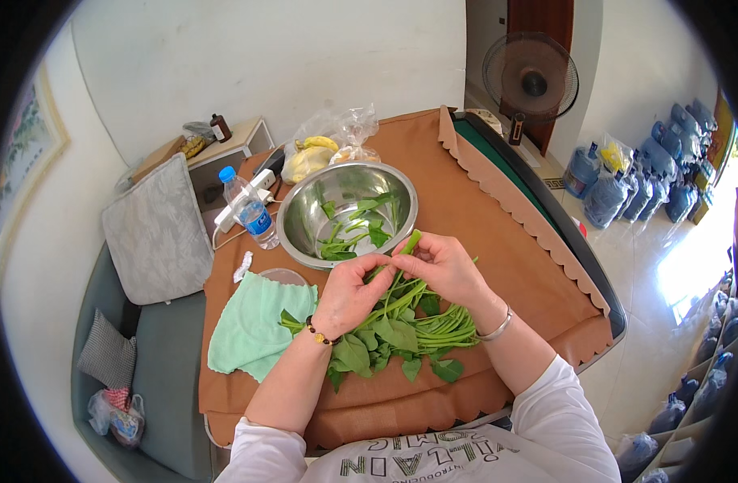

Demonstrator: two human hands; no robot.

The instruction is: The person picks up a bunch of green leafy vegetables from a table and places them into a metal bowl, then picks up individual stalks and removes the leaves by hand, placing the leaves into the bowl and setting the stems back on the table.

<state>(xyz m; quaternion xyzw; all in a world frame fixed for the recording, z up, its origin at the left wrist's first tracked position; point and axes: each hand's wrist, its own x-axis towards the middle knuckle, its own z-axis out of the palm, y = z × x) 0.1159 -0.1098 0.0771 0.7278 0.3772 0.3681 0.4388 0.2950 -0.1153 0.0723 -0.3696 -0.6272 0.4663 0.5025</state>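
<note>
My left hand (355,293) and my right hand (446,265) meet just in front of a steel bowl (289,241). Between my right thumb and fingers is a green vegetable stem (412,241), its thick end pointing up. My left fingertips pinch the same stem close by; their exact grip is partly hidden. Several torn leafy pieces (338,246) lie inside the bowl. Below my hands, a pile of leafy greens (396,335) rests on the brown tablecloth (465,205), leaves towards me and stems to the right.
Left of the greens lies a mint-green cloth (254,326), partly over a round lid (281,276). A water bottle (257,220) stands beside white power strips (227,218). Behind the bowl sits a plastic bag with bananas (311,158). The table's dark raised edge (544,205) runs along the right.
</note>
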